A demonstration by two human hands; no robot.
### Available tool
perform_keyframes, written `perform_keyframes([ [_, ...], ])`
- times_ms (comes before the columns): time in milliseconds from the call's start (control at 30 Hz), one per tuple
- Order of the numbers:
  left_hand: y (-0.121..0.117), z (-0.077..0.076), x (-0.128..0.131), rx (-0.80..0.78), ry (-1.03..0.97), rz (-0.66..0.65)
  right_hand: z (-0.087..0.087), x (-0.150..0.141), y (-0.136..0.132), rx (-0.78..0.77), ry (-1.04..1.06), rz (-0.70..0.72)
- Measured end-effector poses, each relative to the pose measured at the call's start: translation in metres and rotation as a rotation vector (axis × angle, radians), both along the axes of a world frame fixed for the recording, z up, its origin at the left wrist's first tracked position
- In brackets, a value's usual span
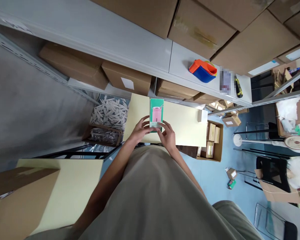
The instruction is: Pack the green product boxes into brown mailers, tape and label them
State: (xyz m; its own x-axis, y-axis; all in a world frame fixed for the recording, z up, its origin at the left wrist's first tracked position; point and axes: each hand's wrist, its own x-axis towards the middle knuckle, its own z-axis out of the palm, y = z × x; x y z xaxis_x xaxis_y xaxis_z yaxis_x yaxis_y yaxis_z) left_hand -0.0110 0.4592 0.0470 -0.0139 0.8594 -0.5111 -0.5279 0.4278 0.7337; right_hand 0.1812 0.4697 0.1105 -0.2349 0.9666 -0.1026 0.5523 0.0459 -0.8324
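Observation:
A small green box (156, 113) with a pink cylinder-shaped product printed on its front is held over the pale yellow table (185, 128). My left hand (140, 129) grips its left side and lower edge, fingers curled against it. From the right, my right hand (167, 135) closes on the lower right corner, the thumb near the bottom edge. Both thumbs come close together under the box. A small white box (202, 116) sits at the table's right end.
An open carton (217, 150) with small brown boxes stands right of the table. Left of it lies a pile of white pieces (110, 113). Beyond, a grey shelf (140, 43) carries large cartons, an orange and blue tape dispenser (203, 71) and a yellow-black cutter (238, 87).

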Motion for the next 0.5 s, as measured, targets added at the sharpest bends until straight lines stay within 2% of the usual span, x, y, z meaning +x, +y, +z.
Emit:
perform_keyframes([
  [67,0.000,0.005,-0.001,0.037,0.051,0.019,0.001,-0.013,0.000,0.028,-0.114,0.016],
  [133,-0.001,0.009,0.000,0.070,0.082,0.039,0.001,-0.024,-0.001,0.010,-0.154,-0.027],
  [300,-0.008,0.020,-0.004,0.156,0.096,0.021,-0.003,-0.035,0.002,-0.078,-0.072,-0.229],
  [400,-0.014,0.026,-0.013,0.164,0.041,-0.053,-0.005,-0.032,0.008,-0.191,0.073,-0.310],
  [500,-0.020,0.025,-0.021,0.061,-0.038,-0.082,-0.007,-0.028,0.011,-0.362,0.331,-0.326],
])
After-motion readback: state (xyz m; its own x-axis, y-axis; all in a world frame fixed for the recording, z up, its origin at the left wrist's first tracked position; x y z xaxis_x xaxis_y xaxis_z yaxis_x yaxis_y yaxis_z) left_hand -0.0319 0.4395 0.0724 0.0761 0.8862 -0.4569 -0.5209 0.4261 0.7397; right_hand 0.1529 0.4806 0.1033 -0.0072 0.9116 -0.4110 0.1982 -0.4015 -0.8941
